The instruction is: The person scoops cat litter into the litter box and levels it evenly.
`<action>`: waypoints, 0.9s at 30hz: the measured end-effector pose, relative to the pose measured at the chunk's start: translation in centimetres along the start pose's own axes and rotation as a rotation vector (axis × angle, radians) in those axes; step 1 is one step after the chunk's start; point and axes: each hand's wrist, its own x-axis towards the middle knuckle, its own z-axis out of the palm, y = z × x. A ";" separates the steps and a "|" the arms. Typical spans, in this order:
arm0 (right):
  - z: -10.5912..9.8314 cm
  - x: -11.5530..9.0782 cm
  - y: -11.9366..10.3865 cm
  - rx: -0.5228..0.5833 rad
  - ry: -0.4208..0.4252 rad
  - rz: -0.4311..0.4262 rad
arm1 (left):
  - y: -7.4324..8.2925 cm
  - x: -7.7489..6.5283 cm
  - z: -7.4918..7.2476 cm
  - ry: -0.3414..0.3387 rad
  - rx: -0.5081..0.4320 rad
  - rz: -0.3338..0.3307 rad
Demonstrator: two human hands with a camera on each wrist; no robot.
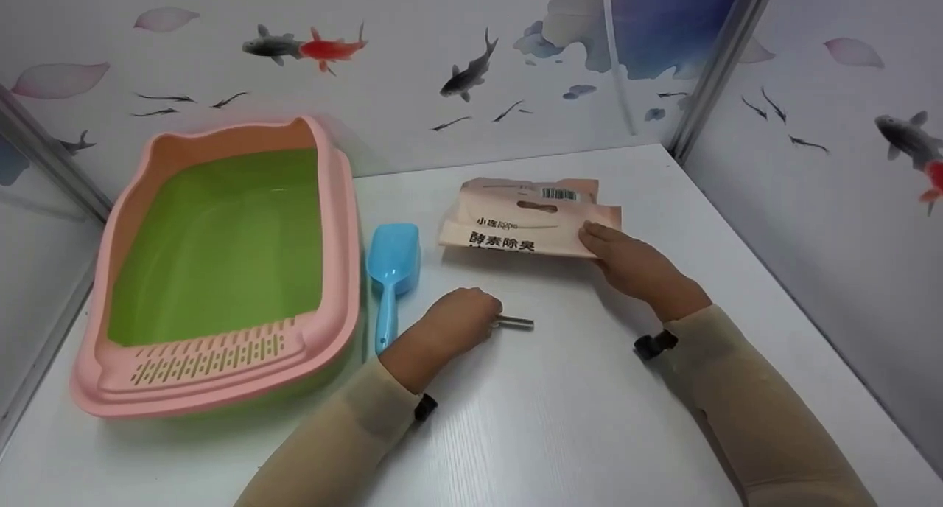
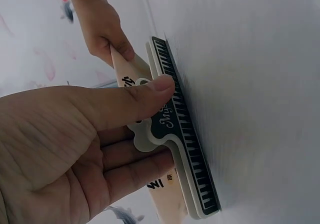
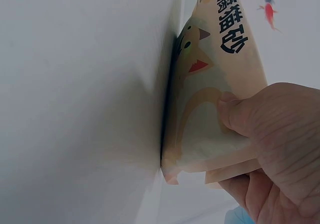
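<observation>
A pink bag of cat litter (image 1: 516, 223) with dark lettering, a barcode and a handle slot stands on the white table, its top folded over towards the person. My right hand (image 1: 641, 267) grips the bag's right edge, thumb on the front face and fingers behind, as the right wrist view shows. Between thumb and fingers my left hand (image 1: 458, 321) pinches a bag clip (image 2: 187, 134) with a piano-key print along its long jaw. In the left wrist view the clip is just above the table, close to the bag. A cat drawing shows on the bag's front (image 3: 205, 104).
Left on the table stands a large pink and green litter box (image 1: 342, 249) with a slotted front ledge. A blue litter scoop (image 1: 394, 260) lies between it and the bag. Fish-patterned walls (image 1: 412, 102) enclose the back and sides.
</observation>
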 end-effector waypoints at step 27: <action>0.1 -0.1 0.0 -0.005 0.042 -0.037 | 1.2 -1.9 0.3 -0.036 0.038 -0.010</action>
